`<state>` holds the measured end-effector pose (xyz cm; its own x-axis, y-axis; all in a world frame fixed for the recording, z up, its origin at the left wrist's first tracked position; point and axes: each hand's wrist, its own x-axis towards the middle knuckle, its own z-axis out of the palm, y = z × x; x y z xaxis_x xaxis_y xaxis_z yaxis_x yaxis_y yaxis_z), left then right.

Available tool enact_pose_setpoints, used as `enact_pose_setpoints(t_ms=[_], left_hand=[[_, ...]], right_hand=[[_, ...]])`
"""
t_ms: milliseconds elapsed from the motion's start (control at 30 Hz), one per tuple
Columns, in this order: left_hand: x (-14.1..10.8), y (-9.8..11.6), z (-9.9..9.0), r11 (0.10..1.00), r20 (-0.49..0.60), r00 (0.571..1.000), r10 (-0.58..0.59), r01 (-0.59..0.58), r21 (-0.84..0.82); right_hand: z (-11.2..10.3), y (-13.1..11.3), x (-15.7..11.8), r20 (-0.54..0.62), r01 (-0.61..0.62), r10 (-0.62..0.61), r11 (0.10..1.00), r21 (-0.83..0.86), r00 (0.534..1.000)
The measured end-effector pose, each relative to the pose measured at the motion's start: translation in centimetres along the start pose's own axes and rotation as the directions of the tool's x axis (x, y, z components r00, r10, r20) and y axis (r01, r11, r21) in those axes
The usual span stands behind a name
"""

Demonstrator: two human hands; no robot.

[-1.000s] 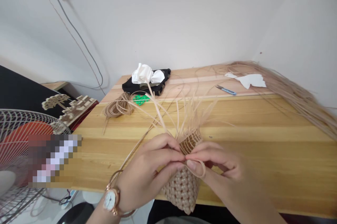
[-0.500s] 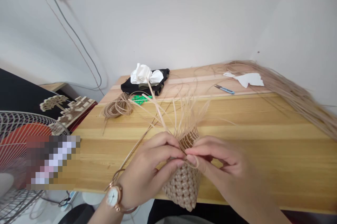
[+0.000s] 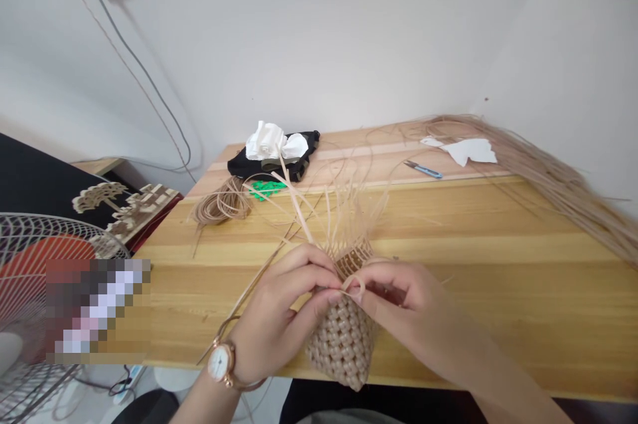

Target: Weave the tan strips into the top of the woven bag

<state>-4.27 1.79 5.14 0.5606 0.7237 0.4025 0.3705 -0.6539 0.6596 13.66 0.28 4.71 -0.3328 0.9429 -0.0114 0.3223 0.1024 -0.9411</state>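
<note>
A tan woven basket (image 3: 343,341) hangs at the table's front edge, its lower end pointing down toward my lap. Loose strands (image 3: 349,211) fan upward from its rim. My left hand (image 3: 299,294) pinches the rim from the left, thumb and index finger together. My right hand (image 3: 399,291) is closed on a thin tan weaving strand (image 3: 357,278), which bends in a small loop between the fingertips of both hands. The strand's exact path under the fingers is hidden.
On the table (image 3: 498,318) lie a coil of strands (image 3: 224,201), a green piece (image 3: 266,189), a black bag (image 3: 242,165) with white tissue (image 3: 269,141), thread snips (image 3: 423,169), white paper (image 3: 471,151) and a long strand bundle (image 3: 548,191). A fan (image 3: 44,264) stands left.
My right hand has moved slightly left and up, and the strand now stands in a raised loop near the left fingertips. My left hand keeps its pinch on the basket rim.
</note>
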Motion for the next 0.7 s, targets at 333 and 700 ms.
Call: enact_pose_setpoints(t_ms=[333, 700], left_hand=[[-0.5, -0.8, 0.4, 0.992, -0.09, 0.99, 0.112, -0.105, 0.076], [-0.4, -0.7, 0.6, 0.998, -0.119, 0.992, 0.051, -0.045, 0.054]], right_hand=[[-0.7, -0.5, 1.4, 0.237, -0.05, 0.032, 0.996, 0.069, 0.971], [0.8, 2.6, 2.7, 0.133, -0.096, 0.02, 0.798, 0.595, 0.991]])
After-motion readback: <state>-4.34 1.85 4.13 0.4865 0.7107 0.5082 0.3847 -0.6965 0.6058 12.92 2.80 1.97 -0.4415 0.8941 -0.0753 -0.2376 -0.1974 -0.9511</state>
